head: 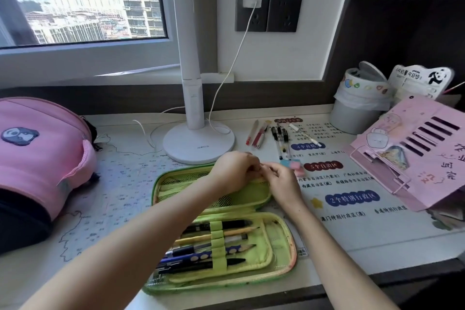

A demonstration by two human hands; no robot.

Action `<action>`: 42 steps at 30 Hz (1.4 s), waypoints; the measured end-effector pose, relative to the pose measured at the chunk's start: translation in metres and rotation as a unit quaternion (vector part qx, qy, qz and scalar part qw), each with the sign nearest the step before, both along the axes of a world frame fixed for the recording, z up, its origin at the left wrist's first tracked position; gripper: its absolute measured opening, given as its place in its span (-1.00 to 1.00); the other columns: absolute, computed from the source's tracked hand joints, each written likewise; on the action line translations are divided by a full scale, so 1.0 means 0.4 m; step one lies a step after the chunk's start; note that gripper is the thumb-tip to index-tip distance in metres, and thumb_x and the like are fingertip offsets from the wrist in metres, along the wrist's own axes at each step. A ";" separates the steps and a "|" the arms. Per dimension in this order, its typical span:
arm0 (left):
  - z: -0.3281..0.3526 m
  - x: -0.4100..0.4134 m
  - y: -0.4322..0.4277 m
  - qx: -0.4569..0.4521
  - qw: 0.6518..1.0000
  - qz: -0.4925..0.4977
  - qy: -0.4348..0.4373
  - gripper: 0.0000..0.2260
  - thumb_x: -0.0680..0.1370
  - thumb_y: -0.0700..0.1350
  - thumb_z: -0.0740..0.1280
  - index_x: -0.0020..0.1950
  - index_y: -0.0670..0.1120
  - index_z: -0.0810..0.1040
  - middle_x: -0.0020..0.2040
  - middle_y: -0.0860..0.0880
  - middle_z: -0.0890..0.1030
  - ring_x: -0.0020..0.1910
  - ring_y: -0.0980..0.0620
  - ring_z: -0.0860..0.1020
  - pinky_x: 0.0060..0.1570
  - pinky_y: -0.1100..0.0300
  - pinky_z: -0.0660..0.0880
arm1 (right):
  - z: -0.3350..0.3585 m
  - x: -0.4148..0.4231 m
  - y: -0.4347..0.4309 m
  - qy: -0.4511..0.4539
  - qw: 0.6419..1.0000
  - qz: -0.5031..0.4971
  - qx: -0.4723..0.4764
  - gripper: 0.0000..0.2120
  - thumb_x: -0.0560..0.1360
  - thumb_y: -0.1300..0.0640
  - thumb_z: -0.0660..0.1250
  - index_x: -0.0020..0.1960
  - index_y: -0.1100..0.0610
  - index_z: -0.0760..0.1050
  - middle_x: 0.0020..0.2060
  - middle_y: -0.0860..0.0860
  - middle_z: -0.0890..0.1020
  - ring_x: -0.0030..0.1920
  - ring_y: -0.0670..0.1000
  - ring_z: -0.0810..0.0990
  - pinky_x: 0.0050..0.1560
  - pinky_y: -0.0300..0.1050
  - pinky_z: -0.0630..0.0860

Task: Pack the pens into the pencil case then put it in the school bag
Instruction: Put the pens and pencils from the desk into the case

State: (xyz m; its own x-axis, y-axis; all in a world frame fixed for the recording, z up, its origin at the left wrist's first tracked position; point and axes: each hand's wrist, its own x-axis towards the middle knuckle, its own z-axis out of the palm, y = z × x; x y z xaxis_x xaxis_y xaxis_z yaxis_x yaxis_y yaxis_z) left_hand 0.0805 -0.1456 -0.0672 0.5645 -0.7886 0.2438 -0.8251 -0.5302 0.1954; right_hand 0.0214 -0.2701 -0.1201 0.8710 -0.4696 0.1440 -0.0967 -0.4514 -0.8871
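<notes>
A green pencil case (281,241) lies open on the desk in front of me, with several pens and pencils under its elastic loops in the near half. My left hand (234,171) and my right hand (281,181) meet at the far right corner of the case's mesh half, fingers curled and pinching its edge; what sits between the fingertips is hidden. Several loose pens (279,137) lie on the desk beyond my hands, right of the lamp base. The pink school bag (37,148) stands at the left edge of the desk.
A white desk lamp (198,143) with a cable stands just behind the case. Blue and pink erasers (293,165) lie by my right hand. A small lined bin (357,108) and a pink book stand (412,156) occupy the right side.
</notes>
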 end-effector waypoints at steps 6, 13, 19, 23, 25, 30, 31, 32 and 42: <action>-0.011 -0.050 -0.031 0.112 0.981 0.055 -0.149 -0.77 0.59 -0.20 0.06 0.18 -0.24 0.39 0.13 -0.19 0.52 0.08 -0.16 0.49 -0.01 0.06 0.43 | 0.003 -0.009 0.005 0.005 0.999 -0.008 -0.050 -0.74 0.58 0.07 0.19 0.18 0.14 0.54 0.06 0.05 0.65 0.07 0.05 0.59 0.09 0.01 0.52; 0.019 -0.046 0.103 -0.060 0.971 0.225 -0.049 -0.92 0.50 -0.23 0.20 -0.10 -0.21 0.47 -0.17 -0.14 0.56 -0.24 -0.07 0.47 -0.26 0.16 0.38 | 0.003 -0.018 0.013 0.002 0.989 -0.023 -0.147 -0.74 0.59 0.12 0.14 0.16 0.15 0.53 0.01 0.07 0.66 0.00 0.08 0.59 -0.06 -0.13 0.48; -0.014 -0.009 0.341 -0.154 0.942 0.299 -0.017 -0.77 0.49 -0.09 0.34 -0.32 -0.16 0.44 -0.43 -0.03 0.47 -0.44 0.00 0.41 -0.45 0.16 0.31 | 0.005 -0.011 0.021 0.019 0.978 -0.035 -0.207 -0.72 0.59 0.01 0.12 -0.05 0.13 0.54 -0.36 0.01 0.57 -0.31 0.08 0.54 -0.38 -0.16 0.38; -0.007 0.010 0.392 -0.265 0.910 0.319 -0.013 -0.79 0.51 -0.08 0.32 -0.25 -0.19 0.50 -0.34 -0.09 0.54 -0.33 -0.10 0.49 -0.34 0.08 0.35 | 0.062 0.056 -0.034 0.024 0.944 -0.154 -0.290 -0.57 0.56 -0.13 0.08 -0.08 0.21 0.50 -0.30 0.08 0.57 -0.34 0.04 0.48 -0.38 -0.20 0.32; 0.001 0.029 0.385 -0.307 0.894 0.326 -0.006 -0.80 0.53 -0.08 0.30 -0.20 -0.19 0.51 -0.31 -0.11 0.56 -0.30 -0.11 0.51 -0.30 0.09 0.37 | 0.099 0.126 -0.092 0.084 0.928 -0.219 -0.288 -0.54 0.54 -0.14 0.15 0.03 0.26 0.49 -0.05 0.19 0.59 -0.06 0.16 0.55 -0.22 -0.08 0.45; 0.018 0.082 0.319 -0.312 0.905 0.290 0.013 -0.82 0.53 -0.08 0.28 -0.13 -0.19 0.54 -0.22 -0.11 0.60 -0.25 -0.03 0.51 -0.30 0.17 0.38 | 0.103 0.243 -0.176 0.255 0.926 -0.191 -0.205 -0.62 0.42 -0.08 0.38 0.01 0.24 0.52 -0.05 0.15 0.64 -0.10 0.15 0.62 -0.40 -0.19 0.41; 0.024 0.087 0.308 -0.314 0.907 0.281 0.013 -0.83 0.53 -0.09 0.28 -0.13 -0.18 0.54 -0.22 -0.09 0.59 -0.26 -0.01 0.51 -0.32 0.23 0.37 | 0.100 0.258 -0.179 0.263 0.929 -0.180 -0.186 -0.67 0.41 -0.01 0.41 -0.01 0.23 0.51 -0.11 0.14 0.64 -0.18 0.12 0.62 -0.48 -0.22 0.38; 0.028 0.089 0.300 -0.318 0.908 0.273 0.011 -0.84 0.53 -0.09 0.28 -0.13 -0.17 0.54 -0.21 -0.07 0.59 -0.26 0.00 0.50 -0.32 0.29 0.38 | 0.097 0.271 -0.183 0.266 0.932 -0.173 -0.174 -0.74 0.42 0.06 0.42 -0.04 0.22 0.49 -0.19 0.12 0.62 -0.26 0.10 0.60 -0.51 -0.23 0.36; 0.029 0.081 0.323 -0.330 0.908 0.260 0.009 -0.94 0.50 -0.20 0.29 -0.16 -0.12 0.54 -0.20 -0.02 0.58 -0.26 0.19 0.49 -0.28 0.29 0.39 | 0.119 0.312 -0.190 0.313 0.909 -0.119 -0.248 -0.86 0.48 0.29 0.21 -0.03 0.33 0.50 -0.33 0.12 0.51 -0.30 0.10 0.56 -0.34 -0.15 0.44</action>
